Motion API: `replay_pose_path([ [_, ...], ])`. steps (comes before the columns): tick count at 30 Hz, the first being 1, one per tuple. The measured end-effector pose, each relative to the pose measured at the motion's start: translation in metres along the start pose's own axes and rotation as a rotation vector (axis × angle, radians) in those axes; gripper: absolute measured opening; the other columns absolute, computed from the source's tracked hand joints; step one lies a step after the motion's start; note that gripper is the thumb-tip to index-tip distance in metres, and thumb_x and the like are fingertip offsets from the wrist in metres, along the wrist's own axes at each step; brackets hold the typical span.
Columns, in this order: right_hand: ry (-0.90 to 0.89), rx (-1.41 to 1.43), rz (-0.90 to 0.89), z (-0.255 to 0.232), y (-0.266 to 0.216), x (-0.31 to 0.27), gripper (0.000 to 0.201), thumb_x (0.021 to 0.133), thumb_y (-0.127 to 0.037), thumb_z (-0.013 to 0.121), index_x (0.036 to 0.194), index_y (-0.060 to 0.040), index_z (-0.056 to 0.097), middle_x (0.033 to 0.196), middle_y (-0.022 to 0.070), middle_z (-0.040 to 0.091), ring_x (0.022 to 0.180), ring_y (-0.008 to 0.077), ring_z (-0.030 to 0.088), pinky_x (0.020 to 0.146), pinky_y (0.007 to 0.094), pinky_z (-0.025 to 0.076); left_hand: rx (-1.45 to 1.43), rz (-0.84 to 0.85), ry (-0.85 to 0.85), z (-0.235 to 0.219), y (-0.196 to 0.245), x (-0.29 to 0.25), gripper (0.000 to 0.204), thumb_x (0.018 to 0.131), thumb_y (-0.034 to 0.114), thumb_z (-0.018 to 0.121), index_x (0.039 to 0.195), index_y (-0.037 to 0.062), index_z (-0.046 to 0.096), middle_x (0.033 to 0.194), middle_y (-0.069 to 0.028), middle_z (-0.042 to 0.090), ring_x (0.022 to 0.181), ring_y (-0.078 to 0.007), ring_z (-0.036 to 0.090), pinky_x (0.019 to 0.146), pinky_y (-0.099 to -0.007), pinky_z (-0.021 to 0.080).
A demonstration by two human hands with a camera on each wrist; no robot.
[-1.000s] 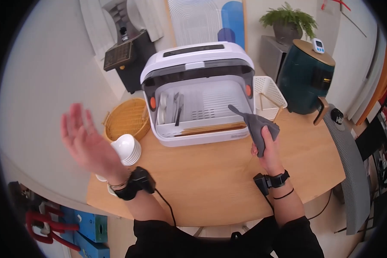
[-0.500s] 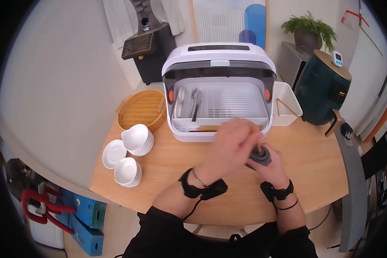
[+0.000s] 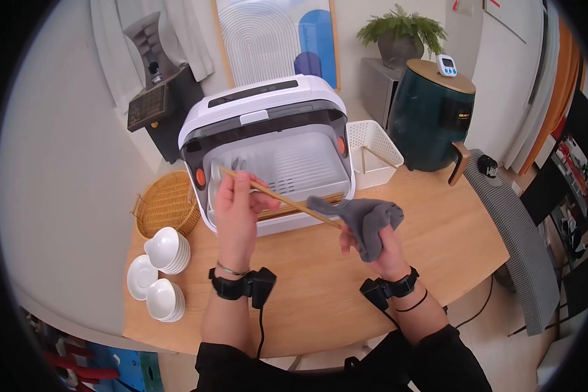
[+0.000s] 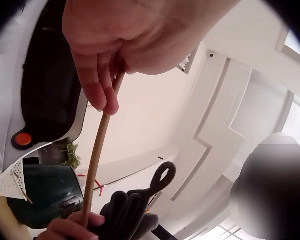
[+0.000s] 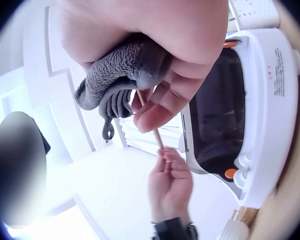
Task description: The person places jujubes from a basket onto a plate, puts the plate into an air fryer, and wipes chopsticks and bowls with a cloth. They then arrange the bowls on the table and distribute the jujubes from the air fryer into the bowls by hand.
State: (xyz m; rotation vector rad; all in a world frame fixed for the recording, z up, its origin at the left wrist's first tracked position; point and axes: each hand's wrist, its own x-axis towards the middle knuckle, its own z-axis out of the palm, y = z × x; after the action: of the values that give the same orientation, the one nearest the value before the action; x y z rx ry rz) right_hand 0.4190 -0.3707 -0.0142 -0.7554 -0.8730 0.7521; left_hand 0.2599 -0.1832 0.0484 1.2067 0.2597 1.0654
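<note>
A wooden chopstick (image 3: 287, 200) slants between my two hands in the head view. My left hand (image 3: 234, 215) pinches it near its upper end, with fingertips against the wood in the left wrist view. A bunched dark grey cloth (image 3: 371, 219) with a hanging loop is gripped in my right hand (image 3: 389, 256). The chopstick's lower end runs into the fingers of that hand, beside the cloth. Behind both hands stands a white dish dryer (image 3: 258, 118) with its lid raised. More chopsticks (image 3: 333, 198) lie along its front tray, and cutlery (image 3: 238, 163) sits at its left.
Stacked white bowls (image 3: 168, 248), a saucer (image 3: 141, 277) and a round wicker basket (image 3: 170, 202) stand left on the wooden table (image 3: 307, 307). At the right are a white perforated basket (image 3: 375, 147) holding sticks and a dark green air fryer (image 3: 431, 117).
My left hand came from the left, raised and spread, over to the right hand, then drew back left, holding the chopstick. My right hand kept the cloth. The head view has swung right.
</note>
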Motion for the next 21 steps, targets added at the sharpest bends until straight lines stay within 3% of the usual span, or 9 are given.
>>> replay_pose_path([
  [3,0.014,0.138,0.043,-0.024,0.004,0.002,0.075,0.093,-0.072,0.034,0.115,-0.0021,0.052,0.075,0.0084,0.052,0.069,0.0206,0.051,0.064,0.0302,0.040,-0.089,-0.128,0.010,0.004,-0.032,0.005,0.024,0.105,0.025,0.049,0.106,0.0019,0.055,0.089,-0.0088,0.063,0.070,-0.0183,0.068,0.066,-0.0284,0.056],
  [7,0.050,0.324,-0.142,-0.050,-0.014,0.005,0.065,0.097,-0.065,0.035,0.111,-0.0041,0.053,0.068,0.0040,0.044,0.059,0.0161,0.042,0.056,0.0286,0.036,-0.026,-0.166,-0.052,0.005,-0.043,0.006,0.027,0.103,0.029,0.051,0.101,0.0022,0.057,0.091,-0.0093,0.065,0.076,-0.0175,0.069,0.068,-0.0310,0.056],
  [9,0.181,0.395,-0.330,-0.060,-0.037,0.010,0.050,0.102,-0.053,0.038,0.108,-0.0056,0.053,0.067,0.0030,0.044,0.056,0.0139,0.040,0.054,0.0258,0.035,0.793,0.102,-0.213,-0.002,-0.048,0.007,0.024,0.098,0.025,0.058,0.099,0.0017,0.061,0.094,-0.0108,0.067,0.085,-0.0226,0.069,0.071,-0.0354,0.056],
  [11,0.271,0.408,-0.411,-0.074,-0.047,0.014,0.046,0.103,-0.050,0.040,0.107,-0.0059,0.053,0.066,0.0029,0.043,0.056,0.0135,0.040,0.053,0.0254,0.034,0.947,0.128,-0.247,-0.017,-0.059,0.008,0.023,0.096,0.024,0.060,0.099,0.0020,0.063,0.096,-0.0123,0.067,0.090,-0.0269,0.067,0.074,-0.0388,0.054],
  [13,0.615,0.279,-0.368,-0.086,-0.047,0.020,0.043,0.103,-0.049,0.043,0.103,-0.0064,0.052,0.067,0.0038,0.048,0.056,0.0127,0.045,0.054,0.0253,0.036,1.103,0.157,-0.281,-0.029,-0.070,0.009,0.022,0.094,0.024,0.061,0.099,0.0024,0.065,0.099,-0.0138,0.068,0.095,-0.0312,0.065,0.077,-0.0421,0.053],
  [14,0.618,0.278,-0.371,-0.089,-0.042,0.023,0.043,0.103,-0.049,0.043,0.103,-0.0064,0.052,0.067,0.0038,0.048,0.056,0.0127,0.045,0.054,0.0253,0.036,1.274,0.131,-0.279,-0.033,-0.075,0.009,0.023,0.093,0.025,0.060,0.100,0.0029,0.065,0.101,-0.0148,0.068,0.098,-0.0340,0.063,0.080,-0.0451,0.051],
  [15,0.641,0.186,-0.351,-0.091,-0.036,0.027,0.042,0.102,-0.047,0.046,0.103,-0.0060,0.052,0.068,0.0039,0.049,0.058,0.0126,0.046,0.054,0.0258,0.037,1.445,0.105,-0.278,-0.036,-0.078,0.009,0.025,0.092,0.026,0.060,0.101,0.0033,0.066,0.103,-0.0159,0.068,0.101,-0.0367,0.061,0.083,-0.0481,0.050],
  [18,0.590,0.056,-0.319,-0.104,-0.021,0.029,0.040,0.102,-0.044,0.050,0.110,-0.0047,0.053,0.077,0.0061,0.058,0.064,0.0133,0.054,0.056,0.0274,0.043,1.472,0.055,-0.290,-0.039,-0.082,0.008,0.028,0.094,0.030,0.057,0.099,0.0043,0.067,0.102,-0.0148,0.068,0.102,-0.0360,0.062,0.084,-0.0515,0.048],
  [21,0.527,0.102,-0.167,-0.094,-0.016,0.033,0.050,0.102,-0.044,0.049,0.130,-0.0031,0.050,0.107,0.0106,0.066,0.086,0.0187,0.065,0.066,0.0290,0.053,1.529,0.008,-0.305,-0.038,-0.078,0.008,0.030,0.094,0.032,0.057,0.096,0.0038,0.067,0.102,-0.0139,0.068,0.102,-0.0354,0.062,0.083,-0.0528,0.048],
])
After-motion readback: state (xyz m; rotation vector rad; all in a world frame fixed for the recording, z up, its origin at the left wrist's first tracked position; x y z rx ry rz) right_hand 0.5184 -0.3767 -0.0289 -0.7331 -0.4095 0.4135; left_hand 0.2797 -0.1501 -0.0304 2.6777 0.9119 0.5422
